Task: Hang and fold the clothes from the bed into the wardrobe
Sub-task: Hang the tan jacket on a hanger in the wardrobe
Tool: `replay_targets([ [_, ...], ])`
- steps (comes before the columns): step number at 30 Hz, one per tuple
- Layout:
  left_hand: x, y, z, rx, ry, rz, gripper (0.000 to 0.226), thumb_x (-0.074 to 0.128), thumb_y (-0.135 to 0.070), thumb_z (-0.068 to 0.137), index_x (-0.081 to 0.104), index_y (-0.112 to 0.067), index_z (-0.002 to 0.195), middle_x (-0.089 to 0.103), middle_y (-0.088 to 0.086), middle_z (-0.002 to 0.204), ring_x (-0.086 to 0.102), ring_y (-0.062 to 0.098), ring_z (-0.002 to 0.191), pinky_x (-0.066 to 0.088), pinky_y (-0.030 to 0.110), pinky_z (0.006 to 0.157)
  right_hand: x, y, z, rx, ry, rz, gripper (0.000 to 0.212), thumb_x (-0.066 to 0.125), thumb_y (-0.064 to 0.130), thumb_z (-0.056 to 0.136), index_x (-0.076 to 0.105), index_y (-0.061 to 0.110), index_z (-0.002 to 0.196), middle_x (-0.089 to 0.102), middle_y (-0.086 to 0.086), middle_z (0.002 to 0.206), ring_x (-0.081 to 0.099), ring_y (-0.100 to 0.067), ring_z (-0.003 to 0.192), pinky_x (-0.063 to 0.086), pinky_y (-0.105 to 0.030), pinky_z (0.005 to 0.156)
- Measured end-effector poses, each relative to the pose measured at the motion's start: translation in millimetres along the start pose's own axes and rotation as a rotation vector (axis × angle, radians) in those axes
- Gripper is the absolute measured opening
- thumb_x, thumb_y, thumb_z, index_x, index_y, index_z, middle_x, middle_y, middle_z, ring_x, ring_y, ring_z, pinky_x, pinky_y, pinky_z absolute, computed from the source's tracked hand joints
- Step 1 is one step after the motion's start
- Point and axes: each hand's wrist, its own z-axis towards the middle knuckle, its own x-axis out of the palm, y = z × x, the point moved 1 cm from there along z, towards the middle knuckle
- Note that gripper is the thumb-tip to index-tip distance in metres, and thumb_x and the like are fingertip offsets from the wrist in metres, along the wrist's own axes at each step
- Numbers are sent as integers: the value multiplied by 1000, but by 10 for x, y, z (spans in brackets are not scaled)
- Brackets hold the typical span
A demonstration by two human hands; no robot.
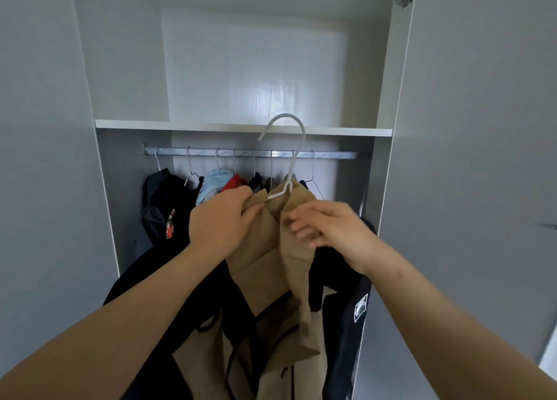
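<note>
— Jacket status?

— Tan jacket (271,249) sits on a white hanger (289,158), held in front of the rail (250,153), not hooked yet. My left hand (220,222) pinches the shoulder cloth; my right hand (328,231) has fingers curled at the other shoulder, grip unclear.

— Handling?

— Soft and floppy, I'd judge. Better to hold the hanger neck.

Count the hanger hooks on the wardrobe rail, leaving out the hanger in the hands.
8 on the rail, left to right. The held hanger may hide others.
</note>
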Motion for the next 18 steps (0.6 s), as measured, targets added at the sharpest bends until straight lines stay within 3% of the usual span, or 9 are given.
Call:
replay_targets([
  [2, -39, 56, -6, 24, -4, -45, 40, 48, -47, 91, 34, -24, 61, 37, -8, 57, 39, 8, 59, 22, 24, 47, -156, -87, 79, -188, -342, -250, 18, 56, 15, 89, 65, 30, 84, 66, 14, 86, 59, -8, 88, 45, -26, 82],
  [3, -57, 83, -7, 27, 0, -77, 43, 51, -45, 90, 30, -25, 58, 37, -8, 56, 37, 6, 57, 21, 24, 47, -196, -94, 93, -216, -432, -409, 16, 56, 20, 89, 63, 32, 95, 63, 13, 98, 55, -12, 101, 41, -32, 92],
  [4, -76, 110, -4, 28, 5, -115, 45, 54, -45, 88, 29, -26, 56, 38, -8, 55, 38, 5, 55, 22, 23, 48, -200, -92, 97, -211, -426, -568, 19, 53, 25, 91, 61, 33, 106, 59, 11, 107, 49, -15, 108, 36, -36, 97],
  [6, -97, 149, 7, 45, 17, -199, 46, 59, -47, 85, 30, -29, 55, 39, -8, 53, 40, 3, 54, 23, 24, 49, -185, -104, 116, -177, -251, -752, 20, 44, 29, 94, 58, 28, 109, 57, 8, 99, 46, -15, 100, 33, -36, 92],
  [10, -30, 188, -15, 66, 81, -352, 34, 55, -50, 75, 45, -24, 57, 41, -7, 50, 47, 7, 58, 28, 22, 51, -171, -84, 110, -160, -125, -783, 25, 42, 27, 94, 55, 7, 85, 62, -2, 79, 55, -23, 78, 41, -33, 70],
  [13, 83, 144, -67, 80, 138, -409, 39, 64, -42, 81, 55, -7, 67, 46, -6, 53, 47, 3, 61, 28, 17, 51, -252, -144, 84, -109, -56, -723, 35, 46, 28, 92, 41, 9, 64, 45, 0, 60, 41, -17, 63, 32, -31, 60],
  [15, 177, 59, -100, 88, 193, -390, 36, 64, -38, 84, 54, -7, 68, 42, -5, 54, 45, 4, 58, 29, 17, 52, -318, -227, 16, -41, -36, -652, 35, 49, 27, 92, 42, 10, 62, 42, -1, 60, 38, -13, 61, 30, -30, 59],
  [18, 354, -120, -158, 105, 285, -336, 32, 61, -40, 85, 51, -16, 67, 44, -6, 59, 45, 6, 61, 38, 29, 60, -460, -430, -82, 47, -76, -566, 34, 52, 22, 90, 52, 0, 64, 50, -9, 64, 44, -15, 63, 35, -29, 61],
])
